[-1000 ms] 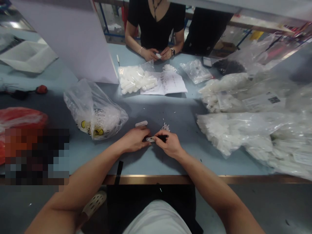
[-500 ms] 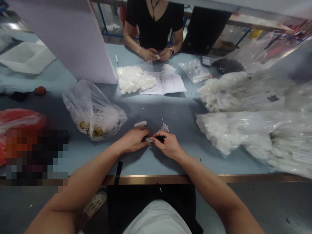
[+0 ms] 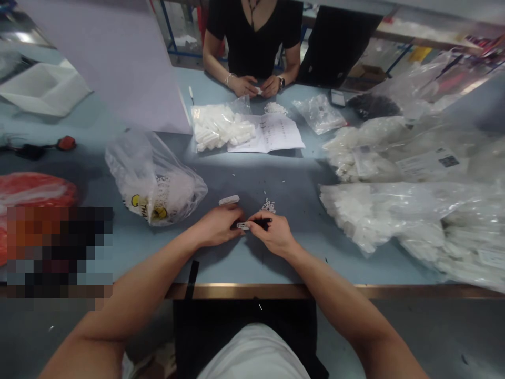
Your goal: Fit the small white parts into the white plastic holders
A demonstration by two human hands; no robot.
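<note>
My left hand (image 3: 221,226) is closed on a small white plastic part (image 3: 242,225), its rounded end facing my right hand. The thumb and fingers of my right hand (image 3: 276,234) pinch together at the part's right end. A slim dark tool (image 3: 266,222) shows within the right hand's grip; its tip is hidden. Just beyond my left fingers lies a similar white oblong piece (image 3: 229,200). A little heap of tiny white pieces (image 3: 269,205) is spread beyond my right fingers.
Left stands a clear plastic bag (image 3: 173,195) with white contents. Large bags of white parts (image 3: 366,216) crowd the right. Across the table, a co-worker's hands (image 3: 258,87) hold a small white piece, behind a bag of white parts (image 3: 221,129) and a paper sheet (image 3: 282,134).
The view has shifted slightly. Both hands stay at the white part, with only a slight change in the right fingers. A shoe below the table's edge at lower left has gone from sight.
</note>
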